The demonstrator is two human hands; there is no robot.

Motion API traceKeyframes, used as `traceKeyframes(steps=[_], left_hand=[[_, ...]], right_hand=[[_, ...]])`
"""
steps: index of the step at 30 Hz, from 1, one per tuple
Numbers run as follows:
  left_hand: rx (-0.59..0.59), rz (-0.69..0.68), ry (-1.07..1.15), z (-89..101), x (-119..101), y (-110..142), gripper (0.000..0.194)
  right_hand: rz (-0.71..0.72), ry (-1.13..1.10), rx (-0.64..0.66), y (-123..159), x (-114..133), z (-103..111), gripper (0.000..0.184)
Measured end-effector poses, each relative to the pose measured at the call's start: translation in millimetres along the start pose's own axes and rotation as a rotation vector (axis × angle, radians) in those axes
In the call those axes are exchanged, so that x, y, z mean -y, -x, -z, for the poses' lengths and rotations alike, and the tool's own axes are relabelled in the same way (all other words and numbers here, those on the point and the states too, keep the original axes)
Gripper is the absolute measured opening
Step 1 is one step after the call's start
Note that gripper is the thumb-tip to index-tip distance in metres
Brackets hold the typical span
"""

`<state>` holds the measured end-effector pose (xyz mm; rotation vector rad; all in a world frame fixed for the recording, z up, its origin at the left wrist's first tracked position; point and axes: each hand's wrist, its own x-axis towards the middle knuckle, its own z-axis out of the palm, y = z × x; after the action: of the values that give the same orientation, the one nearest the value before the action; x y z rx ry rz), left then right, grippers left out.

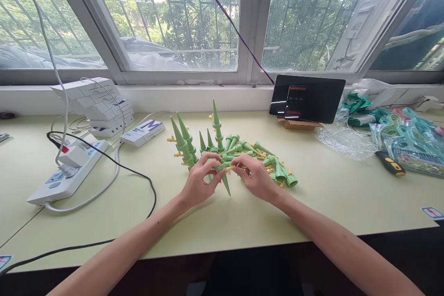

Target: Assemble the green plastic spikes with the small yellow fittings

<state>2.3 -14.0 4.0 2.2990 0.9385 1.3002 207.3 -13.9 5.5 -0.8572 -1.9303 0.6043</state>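
Between the fingers of my left hand point(202, 179) is a green plastic watering spike point(226, 186), its tip slanting down toward the table. My right hand point(255, 176) pinches a small yellow valve point(229, 168) at the spike's collar; whether it is seated in the collar I cannot tell. Behind my left hand, stacked spikes point(181, 141) with yellow valves stand point up. Another upright stack point(217, 127) rises just behind the hands. Beyond my right hand lies a loose heap of green spikes point(279, 170) mixed with yellow valves.
A power strip point(74, 171) and a black cable point(152, 189) lie at left, near white boxes point(104, 108). At the back right, a tablet point(312, 99) leans on a cardboard stand. A yellow-black tool handle point(390, 163) lies beside bagged plastic items point(412, 143).
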Motion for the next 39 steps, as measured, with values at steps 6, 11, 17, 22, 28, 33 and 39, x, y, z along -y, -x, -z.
traceKeyframes(steps=[6,11,17,22,28,33,39], left_hand=[[0.017,-0.017,-0.029,1.0,-1.2,-0.1,0.007],[0.023,-0.025,-0.033,1.2,-0.5,0.4,0.003],[0.003,-0.027,-0.043,0.7,-1.2,-0.4,0.004],[-0.024,-0.007,-0.038,0.3,-1.7,-1.5,0.004],[-0.027,-0.02,-0.047,0.1,0.1,-1.3,0.002],[-0.034,-0.035,-0.084,-0.2,1.3,-1.7,0.001],[-0.044,-0.03,-0.097,-1.1,2.8,-2.1,0.005]], right_hand=[[-0.003,0.001,0.004,-0.3,0.5,-0.1,0.014],[-0.013,-0.005,0.016,-0.4,0.1,0.0,0.02],[-0.015,-0.004,0.005,-0.3,1.0,-0.7,0.018],[-0.009,-0.006,-0.009,0.5,1.4,-0.7,0.012],[-0.012,0.011,-0.01,1.0,-0.9,-1.4,0.01],[-0.009,0.01,-0.005,0.8,-1.9,-1.6,0.01],[-0.012,0.008,-0.002,0.0,-1.4,-1.3,0.008]])
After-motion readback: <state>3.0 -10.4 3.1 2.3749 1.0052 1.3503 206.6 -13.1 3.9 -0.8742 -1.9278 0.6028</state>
